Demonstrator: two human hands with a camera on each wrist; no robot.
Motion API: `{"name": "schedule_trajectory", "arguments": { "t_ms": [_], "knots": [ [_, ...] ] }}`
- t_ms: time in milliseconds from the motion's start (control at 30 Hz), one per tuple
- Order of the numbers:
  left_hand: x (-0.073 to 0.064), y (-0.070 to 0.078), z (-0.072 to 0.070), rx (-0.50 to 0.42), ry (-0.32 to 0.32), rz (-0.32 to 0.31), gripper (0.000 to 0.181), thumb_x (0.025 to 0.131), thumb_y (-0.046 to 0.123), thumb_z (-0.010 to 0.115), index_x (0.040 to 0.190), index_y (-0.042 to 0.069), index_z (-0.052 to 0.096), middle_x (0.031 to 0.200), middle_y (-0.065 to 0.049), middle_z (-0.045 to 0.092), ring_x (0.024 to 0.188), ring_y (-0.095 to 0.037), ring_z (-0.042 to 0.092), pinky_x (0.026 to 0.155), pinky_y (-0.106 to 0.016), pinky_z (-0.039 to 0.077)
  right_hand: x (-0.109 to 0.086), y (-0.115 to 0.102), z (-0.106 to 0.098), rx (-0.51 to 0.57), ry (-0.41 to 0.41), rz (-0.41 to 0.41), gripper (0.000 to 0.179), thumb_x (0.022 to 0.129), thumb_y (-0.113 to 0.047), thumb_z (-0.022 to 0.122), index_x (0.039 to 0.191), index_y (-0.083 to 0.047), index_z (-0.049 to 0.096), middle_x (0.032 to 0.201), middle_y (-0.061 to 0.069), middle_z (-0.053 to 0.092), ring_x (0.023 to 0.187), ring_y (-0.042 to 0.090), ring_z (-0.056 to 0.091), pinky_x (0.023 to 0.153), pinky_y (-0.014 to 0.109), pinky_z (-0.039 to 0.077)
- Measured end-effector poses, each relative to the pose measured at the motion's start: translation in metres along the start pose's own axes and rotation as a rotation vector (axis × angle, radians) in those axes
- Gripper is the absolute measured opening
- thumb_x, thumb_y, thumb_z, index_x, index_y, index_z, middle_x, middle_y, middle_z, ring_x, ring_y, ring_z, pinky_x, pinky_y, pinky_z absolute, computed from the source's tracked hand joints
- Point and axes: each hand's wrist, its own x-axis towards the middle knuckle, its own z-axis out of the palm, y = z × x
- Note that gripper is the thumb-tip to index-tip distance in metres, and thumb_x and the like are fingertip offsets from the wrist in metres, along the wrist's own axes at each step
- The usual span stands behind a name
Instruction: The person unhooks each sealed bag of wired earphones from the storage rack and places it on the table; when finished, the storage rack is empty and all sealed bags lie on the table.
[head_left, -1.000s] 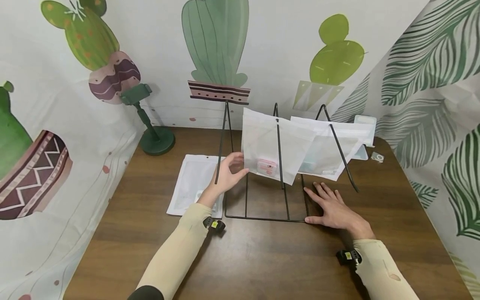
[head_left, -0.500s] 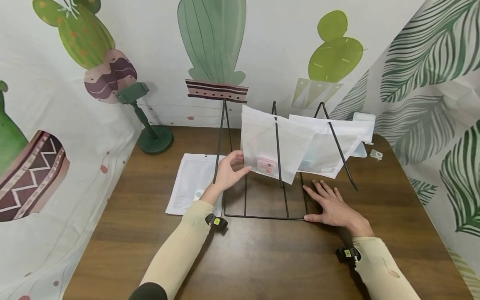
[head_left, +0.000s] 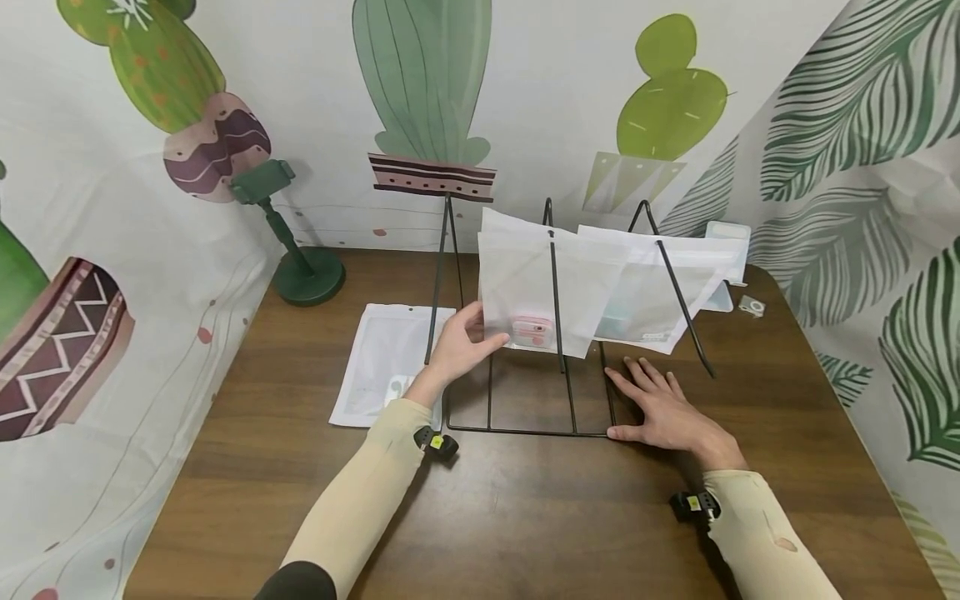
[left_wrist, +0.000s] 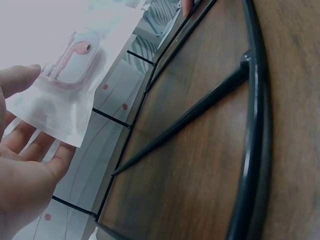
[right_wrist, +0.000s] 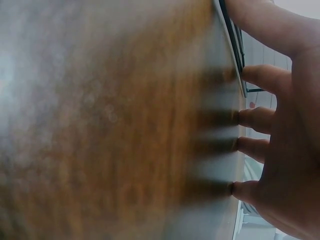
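Observation:
A white pouch (head_left: 517, 283) with pink wired earphones (left_wrist: 75, 57) in a clear case hangs in the middle of a black wire rack (head_left: 532, 432). My left hand (head_left: 459, 346) holds its lower left edge, thumb in front and fingers behind. In the left wrist view the left hand (left_wrist: 25, 170) shows several fingertips under the pouch's bottom corner. My right hand (head_left: 663, 412) rests on the table with fingers spread, its thumb touching the rack's front right corner. The right wrist view shows the right hand's straight fingers (right_wrist: 255, 120) meeting the tabletop.
A second white pouch (head_left: 652, 287) hangs to the right, partly behind the first. Another white pouch (head_left: 375, 358) lies flat left of the rack. A green stand (head_left: 309, 275) is at the back left. A small white square item (head_left: 752, 306) lies at the back right.
My left thumb has slid slightly right across the pouch's front. The pouch's lower right corner has risen a little. My right hand stays in place on the table.

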Motion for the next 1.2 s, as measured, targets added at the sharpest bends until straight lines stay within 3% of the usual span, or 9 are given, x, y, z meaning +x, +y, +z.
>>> {"name": "schedule_trajectory", "arguments": {
  "t_ms": [333, 600, 833, 1200],
  "knots": [
    [0.000, 0.001, 0.009, -0.103, -0.037, 0.013, 0.048, 0.084, 0.011, 0.076, 0.127, 0.005, 0.058, 0.121, -0.014, 0.066, 0.107, -0.025, 0.066, 0.090, -0.034, 0.055, -0.001, -0.002, 0.000, 0.009, -0.008, 0.004, 0.097, 0.079, -0.063, 0.069, 0.155, -0.018, 0.028, 0.160, 0.025, 0.014, 0.147, 0.047, 0.007, 0.109, 0.074, 0.006],
    [-0.011, 0.032, 0.010, -0.109, -0.042, 0.029, 0.042, 0.083, -0.001, 0.072, 0.123, -0.007, 0.057, 0.119, -0.023, 0.064, 0.109, -0.030, 0.065, 0.090, -0.033, 0.055, -0.001, -0.002, 0.001, 0.020, -0.011, 0.002, 0.098, 0.079, -0.063, 0.068, 0.155, -0.017, 0.028, 0.161, 0.025, 0.013, 0.147, 0.046, 0.005, 0.109, 0.074, 0.004],
    [-0.004, 0.008, 0.015, -0.070, 0.000, -0.025, 0.040, 0.083, 0.009, 0.076, 0.118, -0.003, 0.061, 0.114, -0.020, 0.067, 0.103, -0.028, 0.066, 0.089, -0.034, 0.055, -0.001, -0.001, 0.002, 0.023, -0.007, 0.000, 0.098, 0.078, -0.064, 0.068, 0.155, -0.018, 0.028, 0.161, 0.024, 0.012, 0.147, 0.046, 0.005, 0.109, 0.074, 0.004],
    [-0.007, 0.007, 0.012, -0.053, 0.020, -0.027, 0.035, 0.082, 0.022, 0.078, 0.110, 0.004, 0.067, 0.107, -0.011, 0.071, 0.095, -0.019, 0.069, 0.084, -0.034, 0.056, 0.000, 0.000, 0.001, 0.015, -0.004, 0.001, 0.098, 0.079, -0.064, 0.068, 0.155, -0.018, 0.027, 0.161, 0.024, 0.012, 0.147, 0.045, 0.005, 0.109, 0.073, 0.004]
  ]
}}
